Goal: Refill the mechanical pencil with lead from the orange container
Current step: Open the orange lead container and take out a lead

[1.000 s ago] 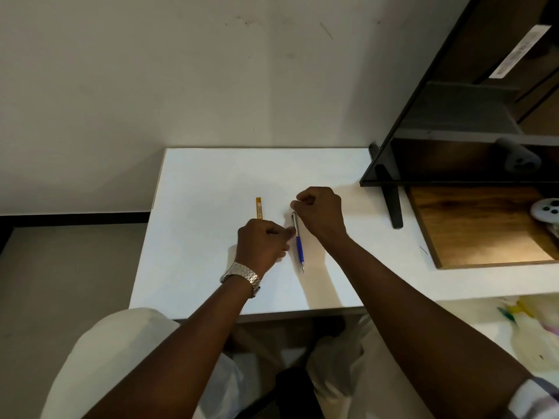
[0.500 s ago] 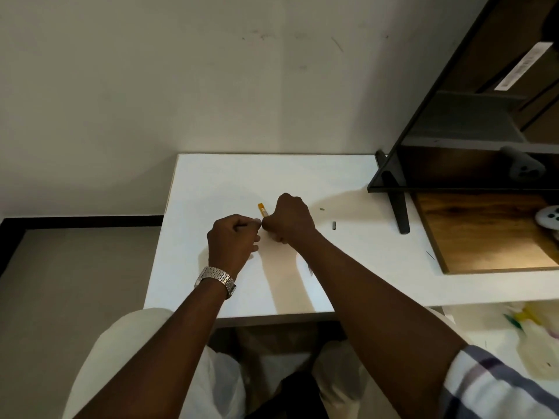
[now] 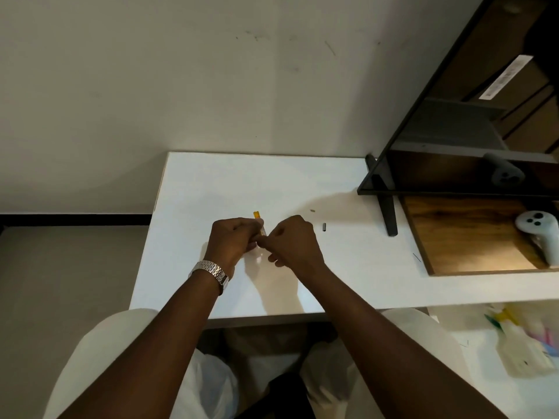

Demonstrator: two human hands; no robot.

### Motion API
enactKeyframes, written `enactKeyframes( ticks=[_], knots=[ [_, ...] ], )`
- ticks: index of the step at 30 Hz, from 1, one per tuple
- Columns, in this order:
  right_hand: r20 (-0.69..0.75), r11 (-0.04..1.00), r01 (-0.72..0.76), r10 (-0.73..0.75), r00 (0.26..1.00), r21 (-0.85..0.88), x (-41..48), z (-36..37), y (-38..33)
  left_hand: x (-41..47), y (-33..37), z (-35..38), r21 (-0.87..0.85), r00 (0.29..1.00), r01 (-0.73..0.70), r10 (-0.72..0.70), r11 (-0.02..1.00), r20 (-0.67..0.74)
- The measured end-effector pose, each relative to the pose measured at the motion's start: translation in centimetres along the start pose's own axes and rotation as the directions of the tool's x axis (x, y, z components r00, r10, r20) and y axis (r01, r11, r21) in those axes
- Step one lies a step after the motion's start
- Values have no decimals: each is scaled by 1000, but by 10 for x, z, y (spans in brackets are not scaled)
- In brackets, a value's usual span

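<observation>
Both forearms reach in from 6 o'clock and meet over the middle of the white table (image 3: 211, 182). The left hand (image 3: 234, 238), curled into a loose fist, grips the orange container (image 3: 258, 218), whose top pokes out at its 1 o'clock. The right hand (image 3: 295, 243) is curled knuckles-up, fingertips pinching at the container's lower end; what they hold is hidden. A small dark cap (image 3: 324, 227) lies at the right hand's 2 o'clock.

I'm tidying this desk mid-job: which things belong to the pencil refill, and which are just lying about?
Belongs to the refill:
- orange container, gripped between the left hand and right hand
- small dark piece and tiny pale piece on the white desk, probably pencil parts
- the pencil itself is hidden

Lying about:
- white controller on the wooden board
- grey controller on the shelf
</observation>
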State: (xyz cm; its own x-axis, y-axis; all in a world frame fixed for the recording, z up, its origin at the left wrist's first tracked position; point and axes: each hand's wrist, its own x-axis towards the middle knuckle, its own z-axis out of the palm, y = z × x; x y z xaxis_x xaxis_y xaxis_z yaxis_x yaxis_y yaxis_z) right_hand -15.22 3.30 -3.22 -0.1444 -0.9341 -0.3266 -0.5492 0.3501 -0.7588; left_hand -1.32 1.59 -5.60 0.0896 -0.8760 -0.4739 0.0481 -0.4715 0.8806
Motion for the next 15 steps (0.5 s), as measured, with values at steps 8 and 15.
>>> enactKeyframes(
  ticks=[8, 15],
  knots=[
    [130, 870, -221, 181, 975, 442, -14, 2, 16, -3, 3, 3, -65, 999, 17, -15, 998, 31],
    [218, 794, -351, 277, 936, 496, -16, 7, 22, -2, 7, 2, -123, 996, 15, -25, 992, -83]
  ],
)
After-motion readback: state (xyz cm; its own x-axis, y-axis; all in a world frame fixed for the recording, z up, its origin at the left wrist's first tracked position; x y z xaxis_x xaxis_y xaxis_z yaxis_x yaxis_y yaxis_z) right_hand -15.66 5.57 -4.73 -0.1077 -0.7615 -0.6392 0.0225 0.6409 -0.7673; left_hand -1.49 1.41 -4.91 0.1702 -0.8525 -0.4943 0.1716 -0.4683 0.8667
